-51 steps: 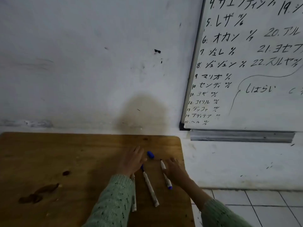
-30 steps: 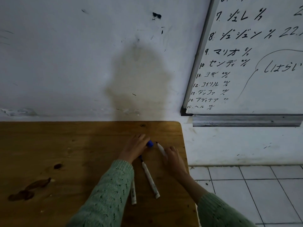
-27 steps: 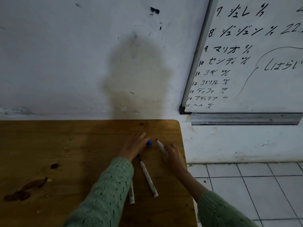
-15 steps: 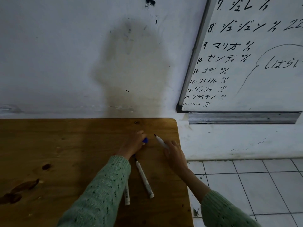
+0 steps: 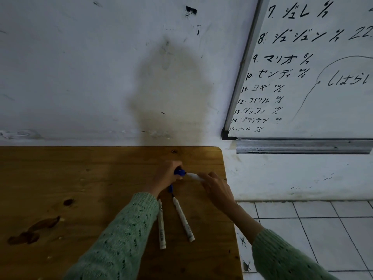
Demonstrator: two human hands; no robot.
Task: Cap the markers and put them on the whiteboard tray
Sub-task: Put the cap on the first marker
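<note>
My left hand pinches a blue cap just above the wooden table. My right hand holds a white marker with its tip pointing left, touching the cap's mouth. Two more white markers lie on the table near my left sleeve: one partly under the sleeve, one uncapped with its dark tip toward my left hand. A small blue piece lies just below my left hand. The metal whiteboard tray hangs on the wall at the right, above the table's level.
The whiteboard with black writing fills the upper right. A white wall with a brown stain stands behind the table. White floor tiles lie right of the table's edge. Dark knots mark the wood at the left.
My left hand picked the blue cap up from the table. My right hand lifted the marker and swung its tip left until it met the cap.
</note>
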